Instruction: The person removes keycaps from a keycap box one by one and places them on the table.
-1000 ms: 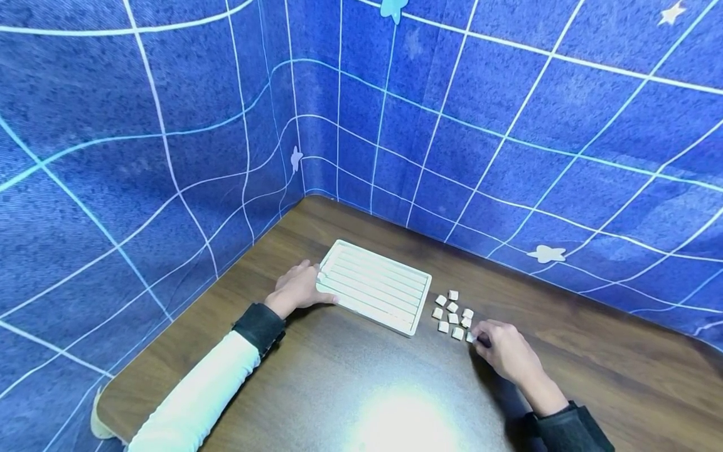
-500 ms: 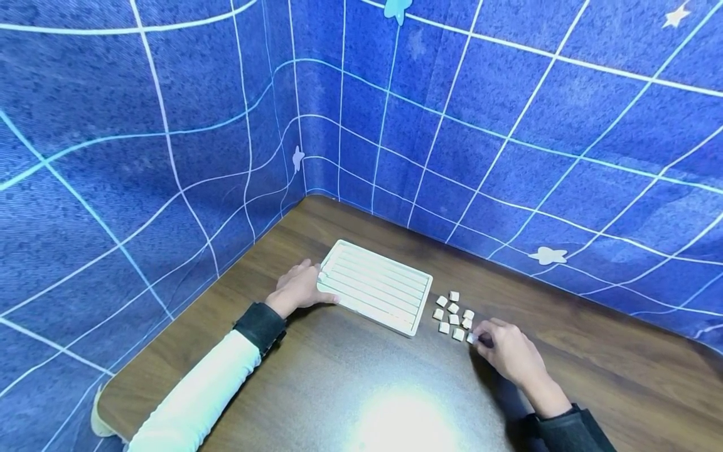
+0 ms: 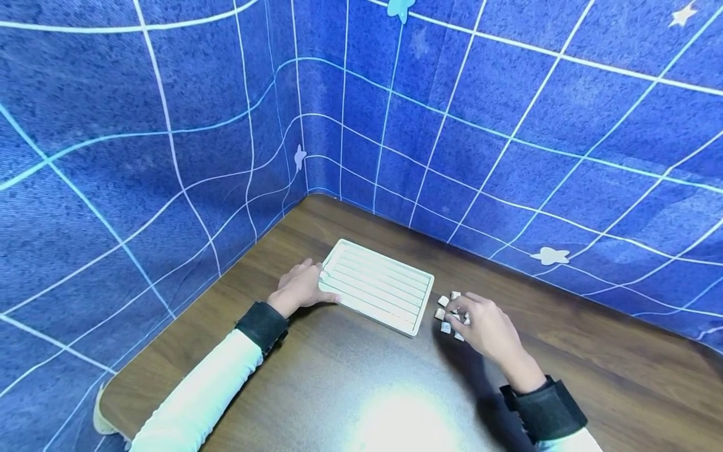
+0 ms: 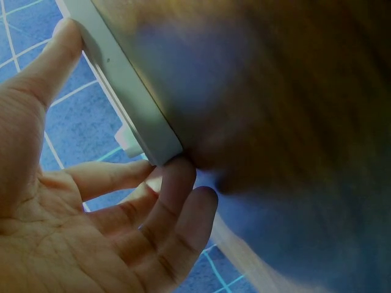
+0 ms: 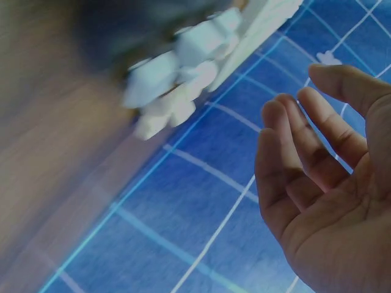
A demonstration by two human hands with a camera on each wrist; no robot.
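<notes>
A shallow white tray with long parallel ridges [image 3: 378,285] lies on the wooden table. At its left end, my left hand [image 3: 299,287] holds a corner, the thumb along the near side and the fingers bent at the left edge, as the left wrist view [image 4: 91,213] shows. Several small white keycap-like pieces [image 3: 440,314] lie loose to the right of the tray. Over them hovers my right hand [image 3: 488,326], hiding some. In the right wrist view this hand [image 5: 330,177] has loosely bent fingers with nothing between them; the pieces [image 5: 153,79] look blurred there.
Blue cloth with a pale grid and stars [image 3: 548,256] hangs behind the table [image 3: 316,389] and along its left side. A bright glare sits on the near part of the tabletop. The table's back corner is beyond the tray.
My right hand has moved left and up from the nearest right-hand piece to over the middle of the group. My left hand and the tray have stayed put.
</notes>
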